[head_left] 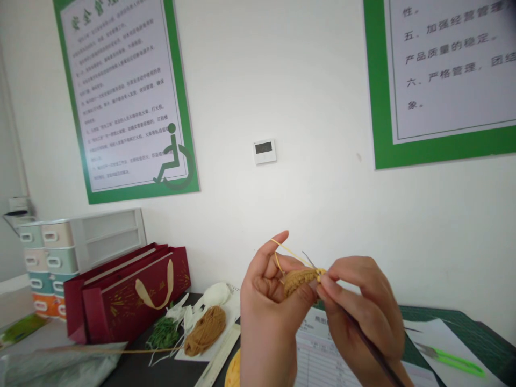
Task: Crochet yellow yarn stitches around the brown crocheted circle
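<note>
Head view: your two hands are raised above a dark table, in front of a white wall. Your left hand [268, 290] pinches a small brown crocheted piece [298, 280] between thumb and fingers, its index finger lifted with yellow yarn [291, 249] looped over it. Your right hand [366, 301] is closed around a slim hook [365, 337] — its metal tip shows beside the piece's yellow-stitched end.

To the left stands a drawer unit [74, 234] with closed pastel, teal and orange drawers, contents hidden. Just before it, two dark red gift bags [133, 309] stand upright together; you cannot tell what they hold. A crumpled translucent plastic bag [60, 368] lies nearer you, its contents unclear. Beside the bags sit green yarn [163, 334], white yarn [216, 294] and a brown yarn ball [205, 330].
</note>
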A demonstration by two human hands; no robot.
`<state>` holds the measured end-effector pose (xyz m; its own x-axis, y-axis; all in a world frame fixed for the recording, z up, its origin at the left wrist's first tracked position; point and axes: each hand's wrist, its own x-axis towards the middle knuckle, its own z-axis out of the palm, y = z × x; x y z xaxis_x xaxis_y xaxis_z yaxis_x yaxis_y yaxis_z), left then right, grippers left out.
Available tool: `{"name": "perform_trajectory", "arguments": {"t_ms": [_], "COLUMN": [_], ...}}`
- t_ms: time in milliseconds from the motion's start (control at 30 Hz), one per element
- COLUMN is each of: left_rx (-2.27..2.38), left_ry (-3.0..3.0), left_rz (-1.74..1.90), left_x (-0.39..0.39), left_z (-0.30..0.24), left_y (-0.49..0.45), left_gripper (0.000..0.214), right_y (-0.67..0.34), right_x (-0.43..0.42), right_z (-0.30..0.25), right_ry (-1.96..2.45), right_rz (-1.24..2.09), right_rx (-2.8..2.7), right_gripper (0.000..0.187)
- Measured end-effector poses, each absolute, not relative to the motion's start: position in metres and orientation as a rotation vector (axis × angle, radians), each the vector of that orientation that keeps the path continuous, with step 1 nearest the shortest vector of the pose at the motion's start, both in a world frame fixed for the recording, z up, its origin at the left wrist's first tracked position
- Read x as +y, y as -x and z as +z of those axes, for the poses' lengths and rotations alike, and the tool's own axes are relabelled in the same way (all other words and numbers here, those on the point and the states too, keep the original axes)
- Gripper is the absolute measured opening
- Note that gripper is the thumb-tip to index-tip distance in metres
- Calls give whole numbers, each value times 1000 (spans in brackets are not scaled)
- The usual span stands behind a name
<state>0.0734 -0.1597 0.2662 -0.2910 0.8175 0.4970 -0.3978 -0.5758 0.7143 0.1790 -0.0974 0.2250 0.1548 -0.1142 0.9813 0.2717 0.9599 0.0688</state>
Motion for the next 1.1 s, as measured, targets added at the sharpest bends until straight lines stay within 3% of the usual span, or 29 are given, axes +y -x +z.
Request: {"name": "perform_trajectory", "arguments": {"t_ms": [233,467,600,733,967,1100], "left_rx": [643,517,468,430,479,497], "left_ry": [-1170,-1185,-1179,-1217,-1139,-1128], "left_rz": [1948,1782,1733,1691,1730,1715], "left_x": [-151,-149,-149,-150,-153,-153], "left_z": [263,264,264,263,265,266], "left_y": [-69,-59,-59,-58,-56,-56], "left_gripper": [70,63,52,53,39,56], "right_y": [-177,-177,-172,-170,-165,-162], "right_x": [-102,-99,-101,-102,-102,-103], "right_z": [221,236,237,236,228,228], "right_ry": [219,171,76,58,-58,-56], "right_rz": [325,1204,1461,1368,790,677], "right_rx": [-1200,-1061,-1056,-1072,-1286,-1283], "right_gripper": [7,34,40,35,6,10]}}
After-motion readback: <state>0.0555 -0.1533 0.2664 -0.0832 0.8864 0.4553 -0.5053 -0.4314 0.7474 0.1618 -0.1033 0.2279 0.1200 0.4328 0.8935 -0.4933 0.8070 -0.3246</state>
